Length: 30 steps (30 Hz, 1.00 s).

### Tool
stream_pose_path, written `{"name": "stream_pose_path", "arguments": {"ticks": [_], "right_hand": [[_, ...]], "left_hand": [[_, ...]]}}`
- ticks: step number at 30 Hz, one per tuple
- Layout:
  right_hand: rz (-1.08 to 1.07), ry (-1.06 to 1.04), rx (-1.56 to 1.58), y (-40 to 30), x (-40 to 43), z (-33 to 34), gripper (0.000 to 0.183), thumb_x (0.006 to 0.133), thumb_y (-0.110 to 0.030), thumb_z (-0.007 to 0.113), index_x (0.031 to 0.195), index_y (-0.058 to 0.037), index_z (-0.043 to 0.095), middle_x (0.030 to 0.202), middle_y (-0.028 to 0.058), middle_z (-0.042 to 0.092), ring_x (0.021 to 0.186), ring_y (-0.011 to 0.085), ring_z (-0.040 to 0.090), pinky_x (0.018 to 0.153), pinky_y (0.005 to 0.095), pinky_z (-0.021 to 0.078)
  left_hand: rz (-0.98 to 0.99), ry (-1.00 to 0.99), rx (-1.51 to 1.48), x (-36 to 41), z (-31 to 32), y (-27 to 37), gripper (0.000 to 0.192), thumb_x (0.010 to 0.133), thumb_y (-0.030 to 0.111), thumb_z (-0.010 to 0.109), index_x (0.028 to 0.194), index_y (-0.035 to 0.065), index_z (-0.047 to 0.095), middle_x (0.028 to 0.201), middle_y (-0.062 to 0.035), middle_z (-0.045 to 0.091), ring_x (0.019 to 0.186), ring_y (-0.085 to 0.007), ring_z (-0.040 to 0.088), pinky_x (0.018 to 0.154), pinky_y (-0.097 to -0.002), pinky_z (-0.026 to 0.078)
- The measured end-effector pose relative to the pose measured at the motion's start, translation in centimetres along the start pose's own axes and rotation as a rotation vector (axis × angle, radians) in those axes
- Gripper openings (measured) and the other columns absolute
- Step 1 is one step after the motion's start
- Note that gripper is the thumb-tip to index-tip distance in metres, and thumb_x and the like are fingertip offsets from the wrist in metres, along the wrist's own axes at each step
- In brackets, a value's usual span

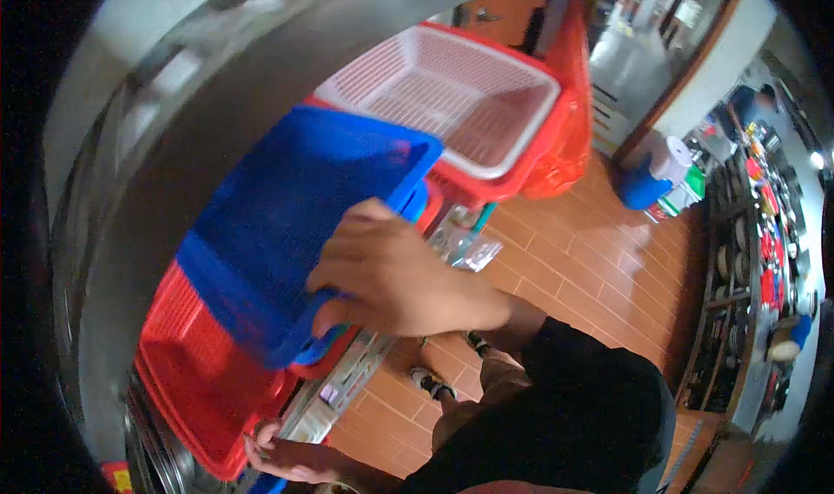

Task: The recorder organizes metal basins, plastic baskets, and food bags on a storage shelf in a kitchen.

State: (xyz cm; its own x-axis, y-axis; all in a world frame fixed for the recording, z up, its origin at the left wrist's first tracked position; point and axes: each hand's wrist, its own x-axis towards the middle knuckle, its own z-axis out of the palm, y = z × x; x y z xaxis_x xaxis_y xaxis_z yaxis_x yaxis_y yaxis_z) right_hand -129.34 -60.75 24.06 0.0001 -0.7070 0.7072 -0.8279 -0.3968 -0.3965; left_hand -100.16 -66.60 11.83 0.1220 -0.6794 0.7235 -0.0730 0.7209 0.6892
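A blue plastic basket [280,201] lies tilted across the stacked baskets in front of me, its lower corner blurred. My right hand [397,279] is curled over its near rim, fingers and thumb closed on it. Below it, a red plastic basket [208,377] extends to the lower left. My left hand [287,455] is beside that basket's near corner, thumb and fingers apart; whether it touches the rim is unclear. A white perforated basket [449,96] sits inside a red one at the upper right. More blue and red containers show partly under the blue basket.
A red plastic bag [567,135] hangs beyond the white basket. Clear plastic packaging [479,249] lies by the stack's near edge. Metal trays [156,429] are at lower left. Across the tiled floor [580,246] stand a blue-and-white container [645,181] and shelves of cookware [736,246].
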Motion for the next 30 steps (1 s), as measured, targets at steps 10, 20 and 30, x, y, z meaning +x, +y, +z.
{"name": "stream_pose_path", "arguments": {"ticks": [10, 20, 30], "right_hand": [[-0.358, 0.02, 0.123, 3.8, -2.1, -13.0, 0.022, 0.07, -0.019, 0.066, 0.087, -0.0057, 0.061, 0.08, 0.0055, 0.055, 0.075, 0.0232, 0.054, 0.071, 0.0362, 0.0443], [-0.254, 0.216, -0.124, 12.6, -8.5, -24.7, 0.022, 0.066, -0.015, 0.066, 0.086, -0.0057, 0.066, 0.081, 0.0035, 0.06, 0.074, 0.0214, 0.056, 0.064, 0.0355, 0.0446], [-0.056, 0.181, -0.171, 20.3, -10.6, -25.7, 0.029, 0.068, -0.023, 0.077, 0.092, -0.0103, 0.07, 0.088, 0.0016, 0.064, 0.082, 0.0197, 0.057, 0.086, 0.0372, 0.0378]], "left_hand": [[-0.406, -0.427, 0.002, -9.3, 16.9, 8.7, 0.052, 0.088, 0.028, 0.06, 0.125, -0.0068, 0.047, 0.123, -0.0205, 0.055, 0.111, -0.0295, 0.053, 0.099, -0.045, 0.039], [-0.059, -0.577, 0.097, -9.0, 33.4, 14.2, 0.046, 0.08, 0.022, 0.074, 0.115, -0.0028, 0.059, 0.116, -0.0216, 0.059, 0.107, -0.0341, 0.056, 0.097, -0.0466, 0.039], [-0.049, -0.643, 0.133, -9.8, 35.2, 14.0, 0.012, 0.08, 0.013, 0.067, 0.083, 0.0019, 0.063, 0.085, -0.012, 0.062, 0.083, -0.0289, 0.056, 0.078, -0.0405, 0.041]]}}
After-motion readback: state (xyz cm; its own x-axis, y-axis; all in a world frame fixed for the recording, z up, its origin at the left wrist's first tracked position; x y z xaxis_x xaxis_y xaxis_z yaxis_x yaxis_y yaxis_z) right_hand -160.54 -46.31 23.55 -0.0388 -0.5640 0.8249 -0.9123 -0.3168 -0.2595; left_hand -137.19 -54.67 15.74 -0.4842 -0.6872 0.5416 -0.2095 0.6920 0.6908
